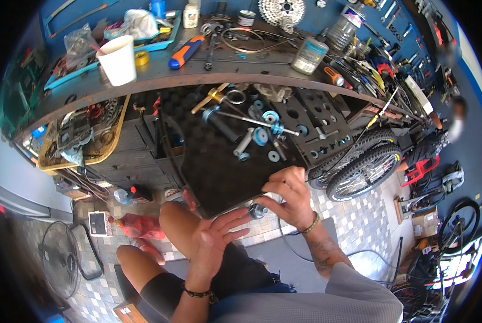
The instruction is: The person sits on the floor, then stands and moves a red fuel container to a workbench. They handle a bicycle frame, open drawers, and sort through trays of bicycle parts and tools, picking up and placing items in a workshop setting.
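Observation:
An opened black case [225, 180] lined with foam lies in front of me. Loose in it are a threaded silver rod [257, 123], several blue-rimmed discs [260, 136] and silver sleeves [244, 142]. At its near right edge my right hand [292, 196] is closed, thumb against fingers. Something pale shows at its fingers, and just below their tips is a small dark, rounded piece [257, 210]; whether the hand grips either is unclear. My left hand [222, 234] is open beside the near edge, fingers stretched toward that piece, apparently holding nothing.
Behind the case runs a workbench [171, 81] with a white cup [117, 60], an orange-and-blue handled tool [186, 52] and a clear jar [309, 56]. Bicycle wheels [364, 171] stand at right. A yellow tray [85, 161] of parts is left; a fan [59, 261] stands on the floor.

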`<state>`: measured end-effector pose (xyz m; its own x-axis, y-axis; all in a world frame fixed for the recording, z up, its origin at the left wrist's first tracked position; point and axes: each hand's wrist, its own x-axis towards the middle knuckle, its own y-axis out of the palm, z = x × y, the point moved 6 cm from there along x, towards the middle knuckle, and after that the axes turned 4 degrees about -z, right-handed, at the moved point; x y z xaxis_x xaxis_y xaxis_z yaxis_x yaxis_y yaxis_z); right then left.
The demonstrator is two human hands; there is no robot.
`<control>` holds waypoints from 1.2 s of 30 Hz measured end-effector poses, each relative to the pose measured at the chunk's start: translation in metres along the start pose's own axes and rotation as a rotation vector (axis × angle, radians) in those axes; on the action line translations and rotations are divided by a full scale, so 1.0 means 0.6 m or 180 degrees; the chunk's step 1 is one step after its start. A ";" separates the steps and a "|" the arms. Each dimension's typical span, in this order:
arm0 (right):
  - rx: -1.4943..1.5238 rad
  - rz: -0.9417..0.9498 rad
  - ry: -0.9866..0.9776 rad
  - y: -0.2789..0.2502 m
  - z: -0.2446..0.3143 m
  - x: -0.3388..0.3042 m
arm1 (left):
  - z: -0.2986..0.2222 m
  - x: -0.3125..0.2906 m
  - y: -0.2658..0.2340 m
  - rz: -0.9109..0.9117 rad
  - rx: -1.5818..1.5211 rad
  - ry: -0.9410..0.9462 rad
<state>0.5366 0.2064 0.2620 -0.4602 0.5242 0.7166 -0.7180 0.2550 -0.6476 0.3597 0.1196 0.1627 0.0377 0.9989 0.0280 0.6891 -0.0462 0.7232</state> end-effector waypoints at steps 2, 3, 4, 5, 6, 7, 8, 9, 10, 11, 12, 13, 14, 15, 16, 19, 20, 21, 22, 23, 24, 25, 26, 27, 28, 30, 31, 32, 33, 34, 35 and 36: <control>0.0098 -0.0028 0.0043 -0.003 0.010 -0.010 | 0.012 0.011 0.015 -0.0196 -0.0118 0.0057; 0.0156 -0.0043 0.0068 -0.004 0.013 -0.016 | 0.013 0.015 0.020 -0.0371 -0.0075 0.0111; 0.0220 -0.0066 0.0113 -0.006 0.015 -0.021 | 0.002 0.010 0.030 -0.0568 0.0116 0.0247; 0.0250 -0.0059 0.0097 -0.007 0.016 -0.024 | -0.007 0.009 0.037 -0.0761 0.0306 0.0387; 0.0281 -0.0050 0.0071 -0.008 0.017 -0.026 | 0.003 0.007 0.028 -0.0858 0.0250 0.0311; 0.0306 -0.0033 0.0057 -0.011 0.019 -0.031 | 0.018 0.000 0.015 -0.0957 0.0191 0.0219; 0.0318 0.0006 0.0079 -0.012 0.018 -0.034 | 0.026 -0.005 0.009 -0.1040 0.0119 0.0197; 0.0357 0.0001 0.0091 -0.013 0.018 -0.037 | 0.032 -0.009 0.008 -0.1122 0.0043 0.0174; 0.0396 -0.0004 0.0102 -0.014 0.018 -0.039 | 0.034 -0.012 0.011 -0.1188 -0.0047 0.0219; 0.0436 -0.0009 0.0111 -0.015 0.017 -0.042 | 0.034 -0.011 0.015 -0.1242 -0.0110 0.0245; 0.0521 0.0011 0.0134 -0.016 0.016 -0.048 | 0.034 -0.013 0.017 -0.1311 -0.0176 0.0277; 0.0397 -0.0119 0.0137 -0.025 0.013 -0.048 | 0.033 -0.014 0.019 -0.1369 -0.0213 0.0291; 0.0274 -0.0247 0.0138 -0.037 0.010 -0.048 | 0.032 -0.014 0.019 -0.1429 -0.0249 0.0307; 0.0153 -0.0365 0.0140 -0.048 0.009 -0.050 | 0.030 -0.014 0.016 -0.1388 -0.0210 0.0340; -0.0094 -0.0693 0.0234 -0.058 -0.013 -0.076 | 0.031 -0.012 0.008 -0.1357 -0.0181 0.0353; -0.0727 -0.1699 0.1194 -0.089 -0.085 -0.160 | 0.024 -0.009 0.001 -0.1386 -0.0074 0.0395; -0.0656 -0.1952 0.1560 -0.097 -0.102 -0.174 | 0.022 -0.009 0.001 -0.1410 -0.0041 0.0405; -0.0590 -0.2210 0.1926 -0.105 -0.120 -0.192 | 0.020 -0.008 0.002 -0.1417 -0.0021 0.0416; -0.0479 -0.1942 0.2209 -0.096 -0.140 -0.210 | 0.018 -0.008 0.004 -0.1425 -0.0002 0.0425; -0.0343 -0.1897 0.2192 -0.087 -0.150 -0.219 | 0.018 -0.008 0.004 -0.1433 0.0016 0.0432; -0.0204 -0.1855 0.2177 -0.079 -0.154 -0.217 | 0.016 -0.007 0.002 -0.1467 0.0053 0.0459; -0.0067 -0.1811 0.2161 -0.071 -0.156 -0.215 | 0.015 -0.006 -0.002 -0.1500 0.0089 0.0484; -0.0029 -0.1710 0.2255 -0.062 -0.158 -0.215 | 0.016 -0.006 -0.003 -0.1533 0.0124 0.0509; -0.0035 -0.1787 0.2269 -0.055 -0.156 -0.210 | 0.012 -0.004 0.000 -0.1568 0.0178 0.0548; -0.0042 -0.1862 0.2284 -0.049 -0.155 -0.204 | 0.008 -0.001 0.007 -0.1604 0.0232 0.0587; -0.0147 -0.1905 0.2251 -0.049 -0.153 -0.196 | 0.001 0.009 0.012 -0.1621 0.0310 0.0639; -0.0192 -0.1887 0.2266 -0.049 -0.153 -0.191 | -0.005 0.017 0.009 -0.1603 0.0337 0.0651; -0.0238 -0.1867 0.2282 -0.046 -0.152 -0.184 | -0.011 0.025 0.004 -0.1586 0.0362 0.0661; -0.0274 -0.1867 0.2287 -0.041 -0.153 -0.172 | -0.017 0.038 -0.006 -0.1646 0.0397 0.0629; -0.0252 -0.1902 0.2266 -0.037 -0.156 -0.159 | -0.023 0.053 -0.016 -0.1696 0.0419 0.0592; -0.0249 -0.1950 0.2232 -0.029 -0.164 -0.148 | -0.030 0.069 -0.022 -0.1746 0.0440 0.0552; -0.0240 -0.1993 0.2203 -0.017 -0.175 -0.140 | -0.042 0.087 -0.018 -0.1759 0.0543 0.0625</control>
<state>0.6376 0.2452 0.1812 0.4296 0.6345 0.6425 -0.6831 0.6937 -0.2284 0.3359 0.1723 0.1738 -0.4815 0.8575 -0.1813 0.6755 0.4949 0.5466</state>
